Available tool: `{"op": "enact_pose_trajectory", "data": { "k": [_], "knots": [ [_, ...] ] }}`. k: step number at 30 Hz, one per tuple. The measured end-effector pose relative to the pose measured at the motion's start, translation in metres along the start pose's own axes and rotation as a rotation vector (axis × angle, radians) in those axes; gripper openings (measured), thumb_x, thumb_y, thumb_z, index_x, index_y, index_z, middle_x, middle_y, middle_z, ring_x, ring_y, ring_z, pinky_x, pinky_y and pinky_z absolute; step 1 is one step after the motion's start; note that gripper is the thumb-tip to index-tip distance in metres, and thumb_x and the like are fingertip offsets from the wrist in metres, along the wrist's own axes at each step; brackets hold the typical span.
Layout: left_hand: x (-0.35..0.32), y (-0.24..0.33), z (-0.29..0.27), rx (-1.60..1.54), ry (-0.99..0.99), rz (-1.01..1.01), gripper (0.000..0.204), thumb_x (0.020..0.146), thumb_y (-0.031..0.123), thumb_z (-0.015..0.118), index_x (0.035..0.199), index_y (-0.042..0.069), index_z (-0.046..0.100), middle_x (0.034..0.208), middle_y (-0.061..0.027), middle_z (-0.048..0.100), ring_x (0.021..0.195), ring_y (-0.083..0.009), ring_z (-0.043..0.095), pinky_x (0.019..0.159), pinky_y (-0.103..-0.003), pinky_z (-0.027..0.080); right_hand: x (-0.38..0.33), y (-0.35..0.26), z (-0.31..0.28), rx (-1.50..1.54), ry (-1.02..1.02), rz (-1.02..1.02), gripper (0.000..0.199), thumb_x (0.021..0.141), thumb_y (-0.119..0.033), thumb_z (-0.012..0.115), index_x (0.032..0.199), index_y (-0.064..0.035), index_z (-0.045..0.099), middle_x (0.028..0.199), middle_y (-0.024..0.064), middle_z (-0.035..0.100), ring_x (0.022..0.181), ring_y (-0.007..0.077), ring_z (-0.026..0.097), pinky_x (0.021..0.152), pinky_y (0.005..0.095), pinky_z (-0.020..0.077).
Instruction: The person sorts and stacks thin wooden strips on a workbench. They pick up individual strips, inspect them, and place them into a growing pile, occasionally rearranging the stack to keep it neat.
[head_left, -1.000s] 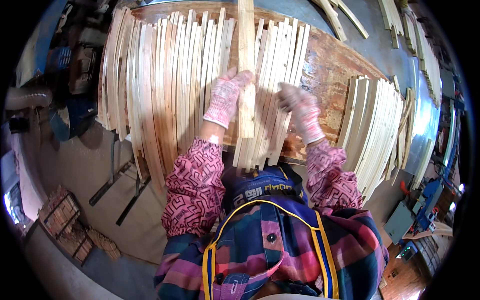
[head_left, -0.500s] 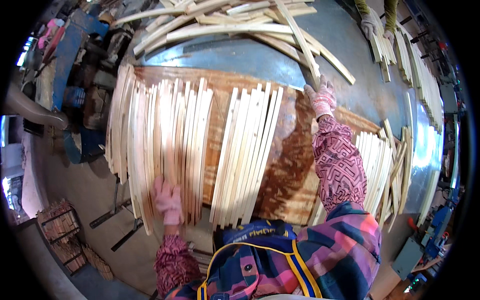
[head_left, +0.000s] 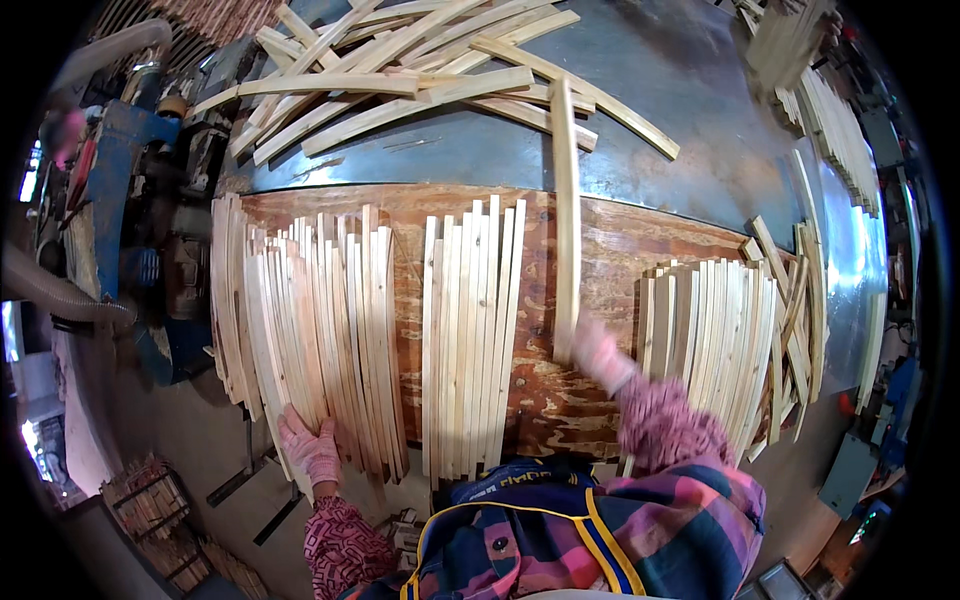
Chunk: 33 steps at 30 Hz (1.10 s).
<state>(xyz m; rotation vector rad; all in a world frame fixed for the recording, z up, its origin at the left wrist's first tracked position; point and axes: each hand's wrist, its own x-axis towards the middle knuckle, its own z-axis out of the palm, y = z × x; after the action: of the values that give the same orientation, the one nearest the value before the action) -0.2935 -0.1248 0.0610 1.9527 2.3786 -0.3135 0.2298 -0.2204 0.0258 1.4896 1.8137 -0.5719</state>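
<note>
My right hand (head_left: pixel 600 355), gloved in pink and blurred by motion, grips the near end of a long wooden strip (head_left: pixel 566 215). That strip lies over the bare part of the brown plywood board (head_left: pixel 545 395), its far end reaching over the metal table. At the left, my gloved left hand (head_left: pixel 310 445) rests with fingers apart on the near ends of a row of upright-laid strips (head_left: pixel 320 330). Between the hands lies a narrower row of strips (head_left: pixel 465 340). Another row (head_left: pixel 715 340) sits right of my right hand, partly behind my sleeve.
A loose, crisscrossed heap of strips (head_left: pixel 400 85) covers the far left of the blue-grey metal table (head_left: pixel 660 80). More strips lie askew (head_left: pixel 795 310) at the right edge. A blurred bundle (head_left: pixel 790 45) stands at the far right. Machinery (head_left: pixel 150 220) flanks the left side.
My right hand has come back toward me, drawing a strip from the heap over the board. My left hand has shifted slightly left and nearer along its row. The view has tilted.
</note>
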Motion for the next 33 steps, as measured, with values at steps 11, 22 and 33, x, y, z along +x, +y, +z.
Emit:
{"op": "enact_pose_trajectory", "data": {
  "k": [11,22,33],
  "knots": [
    [0.084,-0.001,-0.019,0.033,0.300,-0.081,0.078,0.090,0.051,0.062,0.152,0.015,0.033,0.150,-0.0238,0.036,0.139,-0.0419,0.032,0.115,-0.051,0.030,0.082,0.054,-0.075,0.791,0.755,-0.006,0.036,0.097,-0.033,0.055,0.123,-0.0108,0.065,0.102,0.0154,0.067,0.102,0.0284,0.065,0.082,0.0388,0.0539],
    [0.144,-0.069,0.033,-0.856,-0.127,-0.281,0.060,0.099,0.046,0.057,0.136,-0.001,0.054,0.131,-0.0120,0.062,0.117,-0.0232,0.057,0.102,-0.031,0.041,0.298,0.141,-0.247,0.300,0.709,0.427,0.052,0.082,-0.028,0.067,0.128,-0.0155,0.047,0.120,0.0127,0.061,0.110,0.0251,0.064,0.087,0.0380,0.0546],
    [0.133,-0.030,0.003,0.002,0.284,0.016,0.053,0.096,0.037,0.060,0.133,-0.001,0.056,0.129,-0.0173,0.061,0.120,-0.0330,0.056,0.106,-0.040,0.042,0.231,0.168,-0.291,0.345,0.570,0.352,0.048,0.082,-0.021,0.067,0.127,-0.0138,0.054,0.127,0.0128,0.064,0.122,0.0280,0.060,0.097,0.0402,0.0493]
  ]
}}
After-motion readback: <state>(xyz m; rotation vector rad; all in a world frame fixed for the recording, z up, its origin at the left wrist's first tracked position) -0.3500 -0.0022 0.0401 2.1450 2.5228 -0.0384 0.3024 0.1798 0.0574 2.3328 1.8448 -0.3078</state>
